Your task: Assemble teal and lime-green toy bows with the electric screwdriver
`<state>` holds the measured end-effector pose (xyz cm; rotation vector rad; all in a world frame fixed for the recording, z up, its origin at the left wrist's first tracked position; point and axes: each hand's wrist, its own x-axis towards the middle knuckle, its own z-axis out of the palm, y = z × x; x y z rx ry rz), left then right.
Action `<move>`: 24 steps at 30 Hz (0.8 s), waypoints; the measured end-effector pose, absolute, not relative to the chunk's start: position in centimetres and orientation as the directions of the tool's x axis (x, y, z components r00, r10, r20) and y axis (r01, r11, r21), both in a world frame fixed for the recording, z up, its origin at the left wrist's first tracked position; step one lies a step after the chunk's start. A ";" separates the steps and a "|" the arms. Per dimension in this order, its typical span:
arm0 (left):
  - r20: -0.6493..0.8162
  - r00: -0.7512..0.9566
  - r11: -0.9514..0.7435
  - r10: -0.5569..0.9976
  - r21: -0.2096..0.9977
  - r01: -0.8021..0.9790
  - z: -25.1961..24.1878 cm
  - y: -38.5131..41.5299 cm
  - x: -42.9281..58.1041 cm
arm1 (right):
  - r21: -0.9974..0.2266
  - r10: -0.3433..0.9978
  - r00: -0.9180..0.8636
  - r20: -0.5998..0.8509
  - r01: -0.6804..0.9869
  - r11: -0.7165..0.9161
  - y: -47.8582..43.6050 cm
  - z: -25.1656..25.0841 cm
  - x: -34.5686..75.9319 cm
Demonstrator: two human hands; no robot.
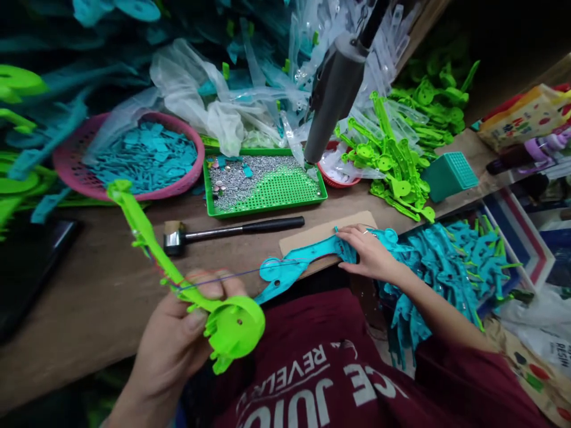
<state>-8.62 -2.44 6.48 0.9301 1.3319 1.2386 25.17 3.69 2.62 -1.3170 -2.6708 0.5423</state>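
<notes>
My left hand (pixel 178 333) is closed around a long lime-green plastic part (pixel 236 327) with a round cup-like end, raised above the bench edge. Thin wires, one blue and one red, run from it towards a matching turquoise plastic part (pixel 285 270). That part lies along the bench's front edge, partly over a piece of cardboard (pixel 307 238). My right hand (pixel 368 252) grips the turquoise part near its right end, fingers across the top and thumb on the near side. Behind them a hammer (pixel 241 229) with a black handle lies on the bench.
A green tray (pixel 266 211) of small metal screws stands behind the hammer, beside a pink basket (pixel 194 137) of turquoise pieces. A grey power screwdriver (pixel 334 95) hangs above. Green parts (pixel 392 166) and a teal box (pixel 448 175) sit right; turquoise parts (pixel 441 279) pile below.
</notes>
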 end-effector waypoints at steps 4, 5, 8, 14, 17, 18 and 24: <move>-0.163 -0.154 0.096 0.974 0.925 -0.367 8.4 0.6 -5.9 | -0.352 0.791 -0.610 -0.054 0.753 0.556 4.0 3.0 24.8; -0.116 -0.174 0.045 0.978 0.929 -0.367 8.4 1.4 -5.5 | -0.348 0.794 -0.608 -0.034 0.752 0.560 4.0 2.9 24.7; 0.045 -0.245 -0.089 0.968 0.981 -0.170 7.3 2.6 -5.4 | -0.320 0.804 -0.594 0.038 0.755 0.573 3.6 2.2 24.6; -0.105 -0.327 0.164 0.939 0.973 0.160 3.1 -1.0 -7.6 | -0.331 0.788 -0.563 0.249 0.716 0.615 3.2 2.4 22.8; -0.277 -0.193 0.286 0.941 0.958 0.017 2.4 -3.1 -7.9 | -0.572 0.730 -0.596 0.335 0.487 0.660 4.0 3.6 19.0; -0.290 -0.136 0.292 0.947 0.956 -0.003 2.5 -3.6 -7.9 | -0.676 0.700 -0.648 0.301 0.373 0.636 4.4 4.0 17.5; -0.327 -0.077 0.330 0.942 0.944 0.016 3.6 -4.3 -9.1 | -0.984 0.524 -0.851 -0.022 0.112 0.140 7.3 5.0 11.6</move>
